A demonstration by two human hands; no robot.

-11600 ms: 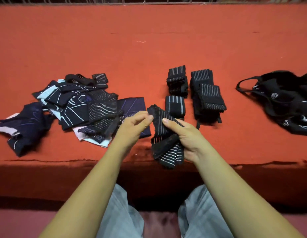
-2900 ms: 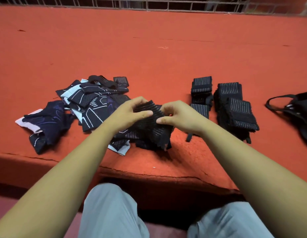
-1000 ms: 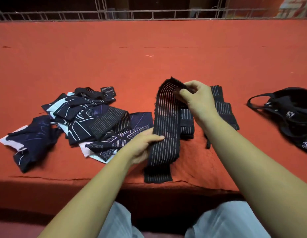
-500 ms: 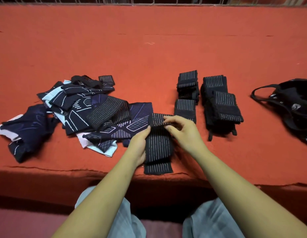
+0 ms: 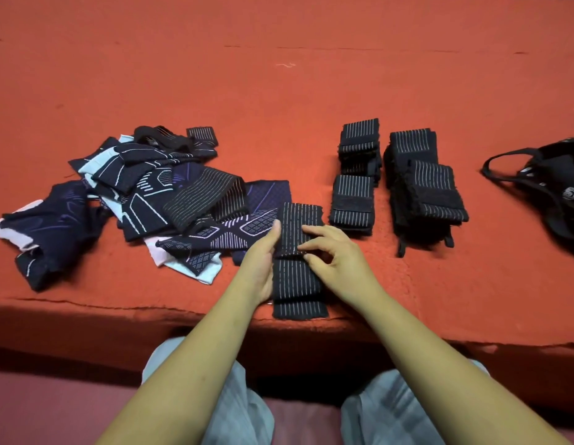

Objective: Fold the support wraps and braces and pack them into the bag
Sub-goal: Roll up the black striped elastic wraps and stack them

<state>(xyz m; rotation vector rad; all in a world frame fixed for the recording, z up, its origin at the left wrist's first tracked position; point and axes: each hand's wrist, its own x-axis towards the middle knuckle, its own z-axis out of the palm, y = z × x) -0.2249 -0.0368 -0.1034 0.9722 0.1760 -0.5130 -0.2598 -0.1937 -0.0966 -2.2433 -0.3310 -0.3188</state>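
A long black wrap with thin white stripes (image 5: 297, 284) lies flat on the red surface, its near end at the front edge. My left hand (image 5: 260, 266) rests along its left side, thumb on the fabric. My right hand (image 5: 338, 260) presses its fingertips on the folded-over edge near the wrap's middle. Right of it stand folded wraps: a small one (image 5: 353, 200), a stack behind it (image 5: 360, 146) and a bigger stack (image 5: 423, 187). A loose pile of dark braces and wraps (image 5: 157, 194) lies to the left. The black bag (image 5: 555, 184) sits at the far right.
A separate dark brace with white trim (image 5: 41, 232) lies at the far left. The red mat (image 5: 279, 91) stretches far back; its front edge drops off just below the wrap. My knees in grey trousers (image 5: 234, 412) are under the edge.
My right hand brought the wrap's raised far end down towards me, folding it over. Both hands now lie low on the flat wrap. The camera tilted down.
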